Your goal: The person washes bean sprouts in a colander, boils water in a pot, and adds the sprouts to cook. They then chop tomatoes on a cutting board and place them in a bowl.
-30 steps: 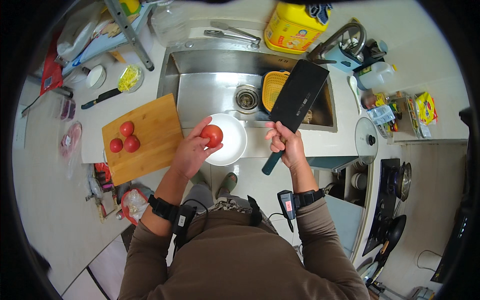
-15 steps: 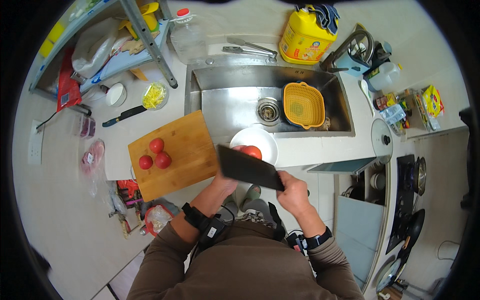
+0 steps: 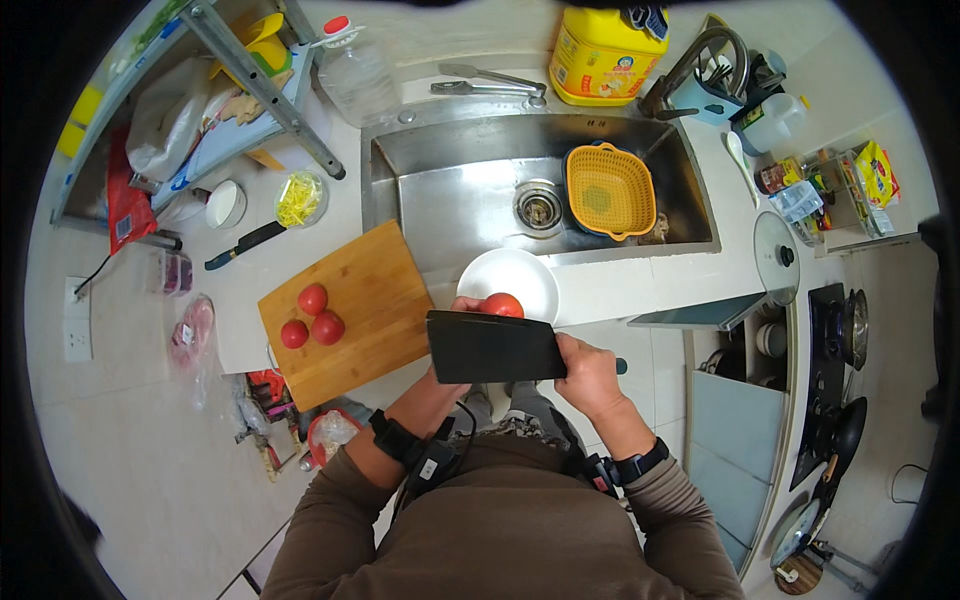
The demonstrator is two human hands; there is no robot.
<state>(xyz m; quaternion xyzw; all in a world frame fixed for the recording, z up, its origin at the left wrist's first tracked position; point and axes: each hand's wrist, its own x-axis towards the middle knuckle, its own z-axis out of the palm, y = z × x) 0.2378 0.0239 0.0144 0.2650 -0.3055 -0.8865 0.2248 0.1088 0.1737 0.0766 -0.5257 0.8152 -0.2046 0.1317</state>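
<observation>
My right hand [image 3: 588, 376] grips a dark, broad-bladed cleaver [image 3: 495, 348] by its right end, the handle hidden in the fist. The blade hangs level in front of my left hand [image 3: 466, 304] and hides most of it. A red tomato [image 3: 503, 305] is held by the left fingers just beyond the blade's far edge, over the near part of a white bowl [image 3: 535, 275]. Whether blade and tomato touch is hidden. Left of them, several items aside, three tomatoes [image 3: 327, 327] sit close together on a wooden cutting board [image 3: 375, 275] that overhangs the counter's near edge.
Beyond the bowl lies a steel sink [image 3: 450, 195] with a yellow basket [image 3: 610, 195] inside. A black-handled knife [image 3: 245, 246] rests beside a bowl of yellow shreds [image 3: 300, 200]. A metal shelf [image 3: 265, 95] stands far left; a glass lid [image 3: 777, 258] lies right.
The cleaver has turned from a slant to nearly level, its blade facing up more broadly. Both hands stay near the bowl, and the view has shifted slightly.
</observation>
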